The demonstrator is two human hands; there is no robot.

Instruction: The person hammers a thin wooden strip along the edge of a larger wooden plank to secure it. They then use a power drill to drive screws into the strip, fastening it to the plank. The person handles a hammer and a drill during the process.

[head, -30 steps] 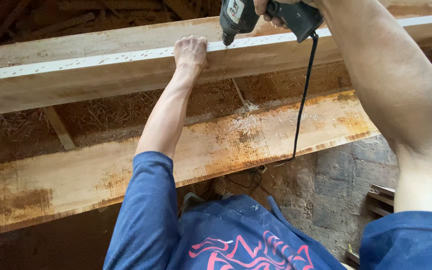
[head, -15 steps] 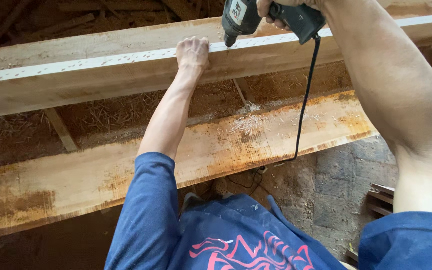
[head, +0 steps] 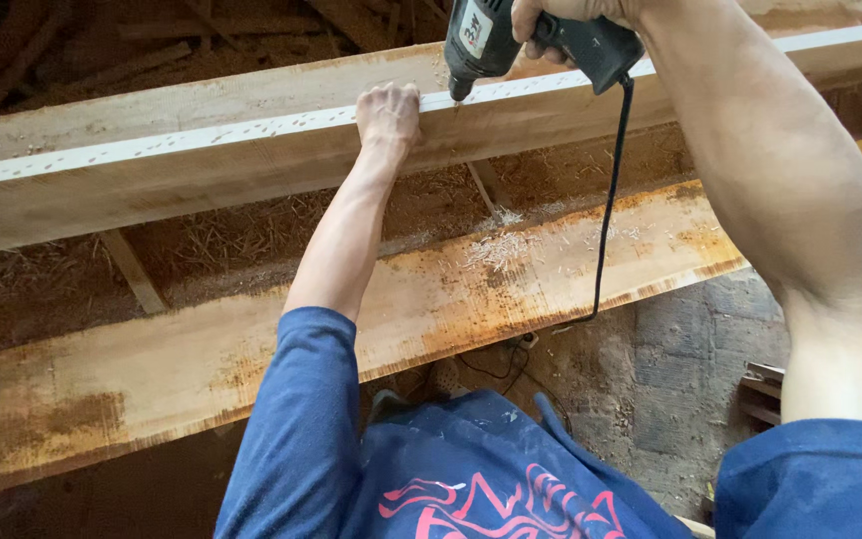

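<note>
Barely anything has shifted: both hands hold as before, drill on the strip.

Left hand point(head: 388, 112), arm stretched far, fingers curled and pressed down on the white strip point(head: 202, 137) running along the far plank point(head: 152, 180). Right hand point(head: 561, 15) clenched round the dark corded drill point(head: 536, 45), tip down on that strip just right of the left hand; black cord point(head: 611, 200) hangs over the rust-stained near plank point(head: 451, 289), dusted with shavings point(head: 499, 245).

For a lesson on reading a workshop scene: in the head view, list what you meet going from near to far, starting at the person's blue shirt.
Blue shirt → rust-stained lower plank → wood shavings on that plank → upper beam with its white perforated strip, where the left hand rests and the right hand holds the corded drill.
</note>
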